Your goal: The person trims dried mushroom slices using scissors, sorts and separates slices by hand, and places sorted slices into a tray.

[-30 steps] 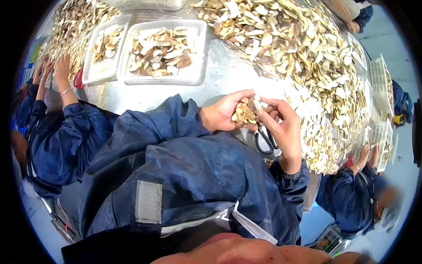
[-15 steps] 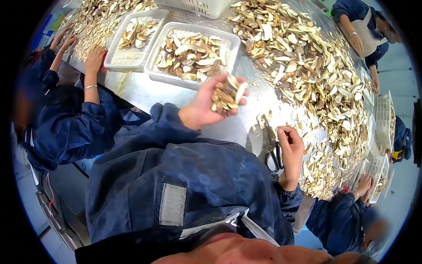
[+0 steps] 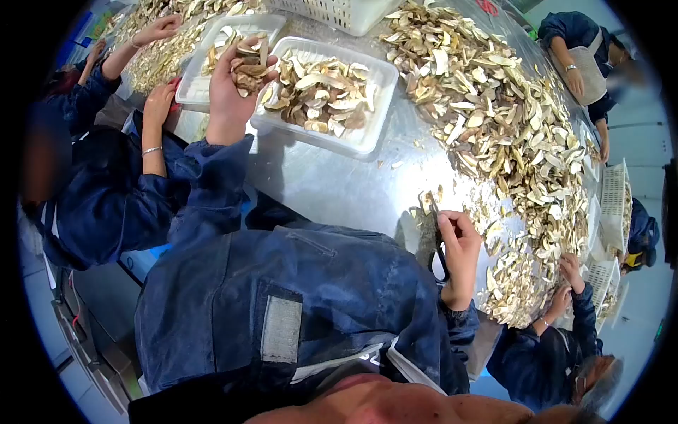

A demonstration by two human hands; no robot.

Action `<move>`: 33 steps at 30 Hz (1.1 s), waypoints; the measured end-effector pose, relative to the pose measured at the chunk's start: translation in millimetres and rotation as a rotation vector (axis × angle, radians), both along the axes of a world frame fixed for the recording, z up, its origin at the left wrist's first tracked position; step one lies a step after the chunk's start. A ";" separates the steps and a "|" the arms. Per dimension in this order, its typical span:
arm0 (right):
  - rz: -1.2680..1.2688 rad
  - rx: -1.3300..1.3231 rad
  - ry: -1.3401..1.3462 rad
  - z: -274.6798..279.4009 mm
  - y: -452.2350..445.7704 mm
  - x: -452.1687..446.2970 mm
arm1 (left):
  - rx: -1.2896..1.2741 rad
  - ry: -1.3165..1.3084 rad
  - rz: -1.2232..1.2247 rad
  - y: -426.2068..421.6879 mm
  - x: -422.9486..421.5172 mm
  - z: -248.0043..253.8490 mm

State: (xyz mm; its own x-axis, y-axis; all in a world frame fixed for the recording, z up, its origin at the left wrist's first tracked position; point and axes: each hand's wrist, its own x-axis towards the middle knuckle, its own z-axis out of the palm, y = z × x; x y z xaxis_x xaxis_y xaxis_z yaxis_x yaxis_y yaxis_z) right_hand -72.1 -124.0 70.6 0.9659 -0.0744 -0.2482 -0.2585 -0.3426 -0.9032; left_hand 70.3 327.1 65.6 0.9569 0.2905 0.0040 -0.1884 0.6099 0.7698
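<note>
My left hand holds a small heap of mushroom slices above the left tray, its fingers curled around them. The larger plastic tray stands to the right of this hand, with mushroom slices inside. Near the front of the metal table, my right hand is at the black scissors, its thumb and fingers close together by the handle. The scissors point away from me, and small mushroom pieces lie by their tips.
A large pile of mushroom slices spreads over the right of the metal table. A white basket is at the back. People in dark blue work on the left and right; one co-worker's hand rests near the left tray.
My left hand has carried the slices from in front of me out to the left, over the left tray. My right hand parted from it earlier and stays by the scissors.
</note>
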 end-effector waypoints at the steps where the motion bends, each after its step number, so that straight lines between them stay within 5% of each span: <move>1: 0.002 0.003 -0.005 -0.3 0.9 -0.6 | 0.043 0.004 0.034 -2.2 3.4 -4.9; 7: 0.001 -0.017 -0.066 -0.9 7.1 0.4 | 0.311 -0.021 0.031 -10.1 14.2 -22.6; 18: -0.120 -0.019 -0.147 -20.3 -13.4 11.9 | 0.287 -0.090 0.189 -18.8 7.8 -24.9; 23: -0.212 0.191 -0.121 -36.1 -30.2 20.3 | 0.175 -0.116 0.170 -14.6 3.1 -33.8; 26: -0.296 0.193 -0.171 -56.8 -51.0 20.6 | 0.316 -0.100 0.150 -21.8 0.5 -33.3; 29: -0.370 0.078 -0.192 -67.8 -87.4 12.2 | 0.768 -0.179 0.016 -34.9 -4.4 -30.7; 33: -0.531 -0.073 -0.225 -82.6 -139.2 -5.0 | 0.702 -0.166 -0.097 -52.2 -6.8 -14.7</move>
State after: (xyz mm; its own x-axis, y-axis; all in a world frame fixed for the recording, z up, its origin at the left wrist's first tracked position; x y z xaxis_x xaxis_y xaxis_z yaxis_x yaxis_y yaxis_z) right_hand -77.0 -263.2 -12.0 0.8197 -0.5725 -0.0167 -0.2160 -0.2820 -0.9348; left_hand 63.5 274.9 50.9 0.9489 0.0799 0.3054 -0.3065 0.0021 0.9519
